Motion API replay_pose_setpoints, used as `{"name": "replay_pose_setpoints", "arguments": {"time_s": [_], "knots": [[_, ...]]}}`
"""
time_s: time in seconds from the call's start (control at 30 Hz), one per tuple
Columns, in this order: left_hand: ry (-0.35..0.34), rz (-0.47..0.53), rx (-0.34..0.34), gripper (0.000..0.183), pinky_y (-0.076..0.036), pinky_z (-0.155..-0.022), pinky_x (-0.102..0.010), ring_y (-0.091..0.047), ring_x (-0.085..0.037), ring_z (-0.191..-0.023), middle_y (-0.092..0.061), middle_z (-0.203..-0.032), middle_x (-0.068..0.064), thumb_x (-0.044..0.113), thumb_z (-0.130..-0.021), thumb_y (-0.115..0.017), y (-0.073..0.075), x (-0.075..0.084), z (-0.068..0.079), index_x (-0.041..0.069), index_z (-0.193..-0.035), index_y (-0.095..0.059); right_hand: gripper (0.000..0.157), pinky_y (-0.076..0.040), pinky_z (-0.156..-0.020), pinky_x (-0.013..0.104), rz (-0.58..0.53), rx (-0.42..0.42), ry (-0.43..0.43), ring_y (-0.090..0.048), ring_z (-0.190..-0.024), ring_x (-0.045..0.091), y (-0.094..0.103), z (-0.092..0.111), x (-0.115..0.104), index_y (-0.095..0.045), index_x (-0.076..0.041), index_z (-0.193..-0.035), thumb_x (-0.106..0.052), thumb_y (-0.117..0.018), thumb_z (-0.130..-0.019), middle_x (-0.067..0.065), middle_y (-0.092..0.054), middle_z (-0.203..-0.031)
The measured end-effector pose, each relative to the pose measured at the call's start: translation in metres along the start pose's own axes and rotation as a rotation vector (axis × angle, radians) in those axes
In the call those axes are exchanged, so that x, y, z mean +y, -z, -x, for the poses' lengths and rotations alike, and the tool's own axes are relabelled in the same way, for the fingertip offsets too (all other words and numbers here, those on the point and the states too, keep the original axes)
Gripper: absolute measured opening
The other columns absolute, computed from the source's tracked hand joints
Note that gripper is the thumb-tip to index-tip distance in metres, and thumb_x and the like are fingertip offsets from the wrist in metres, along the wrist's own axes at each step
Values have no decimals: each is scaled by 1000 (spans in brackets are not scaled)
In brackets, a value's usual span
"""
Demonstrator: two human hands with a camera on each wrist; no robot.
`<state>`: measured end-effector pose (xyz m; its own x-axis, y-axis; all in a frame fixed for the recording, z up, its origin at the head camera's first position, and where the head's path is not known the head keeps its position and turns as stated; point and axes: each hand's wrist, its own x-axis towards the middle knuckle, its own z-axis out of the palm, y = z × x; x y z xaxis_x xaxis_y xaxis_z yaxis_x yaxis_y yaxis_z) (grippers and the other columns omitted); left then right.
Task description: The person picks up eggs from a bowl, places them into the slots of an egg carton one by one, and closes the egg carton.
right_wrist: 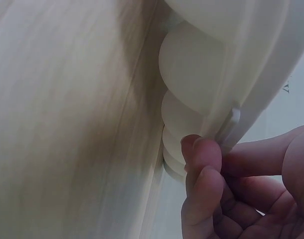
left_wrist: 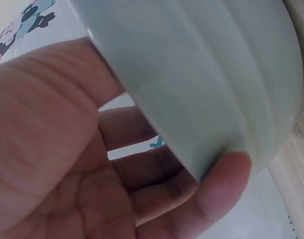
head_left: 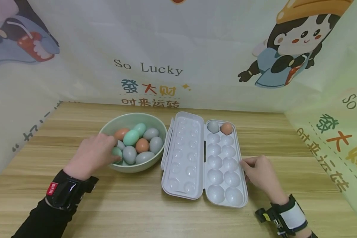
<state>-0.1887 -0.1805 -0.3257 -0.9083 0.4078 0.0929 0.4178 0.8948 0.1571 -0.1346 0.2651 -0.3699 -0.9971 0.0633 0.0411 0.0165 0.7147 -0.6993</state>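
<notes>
My left hand (head_left: 93, 153) reaches over the near-left rim of a pale green bowl (head_left: 131, 168) filled with eggs. Its thumb and forefinger are at a green egg (head_left: 116, 153); whether they grip it is hidden. In the left wrist view, one finger lies outside the bowl wall (left_wrist: 202, 74), the other fingertips behind the rim. On the right, my right hand (head_left: 261, 174) pinches the side edge of an opened white egg carton (head_left: 182, 195). A grey egg (head_left: 213, 127) and a brown egg (head_left: 226, 128) sit in its far end cups; the other cups hold nothing.
The bowl stands close to the carton's lid (head_left: 182, 155), which lies open to the left. Both are on a wood-grain table (head_left: 131, 205). A printed white cloth (head_left: 208, 76) with cartoon figures and lettering hangs behind and along the sides.
</notes>
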Motion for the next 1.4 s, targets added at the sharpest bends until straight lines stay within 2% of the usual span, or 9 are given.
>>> {"name": "replay_pose_setpoints", "arguments": {"time_s": [0.63, 1.07, 1.4], "knots": [[-14, -16, 15, 32, -31, -45, -28, -39, -15, -52, -38, -61, -1, 17, -76, -85, -1, 0, 0, 8, -69, -56, 20, -45, -45, 27, 11, 5, 9, -58, -52, 20, 2, -1, 0, -73, 10, -102, -5, -61, -94, 8, -65, -65], [-36, -45, 30, 33, -31, -43, -27, -39, -14, -50, -36, -60, 0, 19, -76, -85, 1, 0, 0, 9, -69, -55, 21, -48, -46, 28, -13, 5, -2, -61, -53, 21, 0, -1, 1, -72, 11, -103, -4, -61, -94, 12, -68, -72], [-27, -29, 11, 32, -31, -44, -28, -39, -15, -52, -38, -60, 0, 21, -76, -86, 1, 0, 1, 9, -70, -57, 20, -47, -46, 28, -4, 3, 3, -60, -53, 21, -1, -1, 2, -72, 10, -102, -4, -61, -94, 10, -67, -70]]}}
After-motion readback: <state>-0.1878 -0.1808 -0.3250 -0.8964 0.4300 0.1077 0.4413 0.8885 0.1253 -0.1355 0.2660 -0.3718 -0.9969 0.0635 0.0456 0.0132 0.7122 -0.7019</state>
